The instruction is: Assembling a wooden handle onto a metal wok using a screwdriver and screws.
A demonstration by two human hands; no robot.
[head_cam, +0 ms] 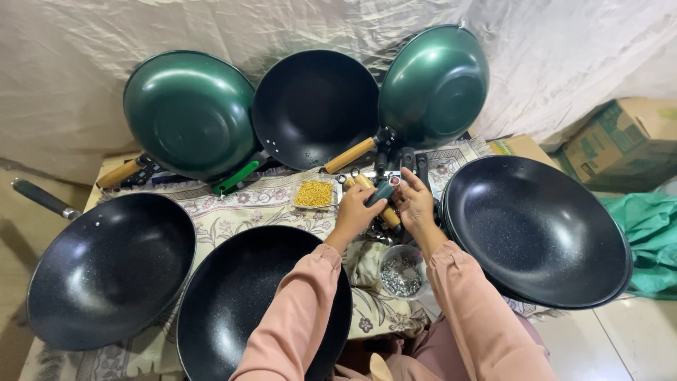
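My left hand (356,212) grips a dark green pan handle (381,192) above a pile of loose handles, some wooden (389,216), some dark. My right hand (416,204) meets it at the handle's metal end, fingers pinched there. Both arms wear pink sleeves. Just below the hands stands a small clear bowl of silver screws (401,275). A small clear tray of yellow bits (314,193) lies to the left of my hands.
Black woks lie around me: one at the left (106,271), one under my left arm (233,303), a stack at the right (536,233). Two green woks (189,113) (434,85) and a black one (314,106) lean on the draped cloth behind. Cardboard boxes (620,141) stand far right.
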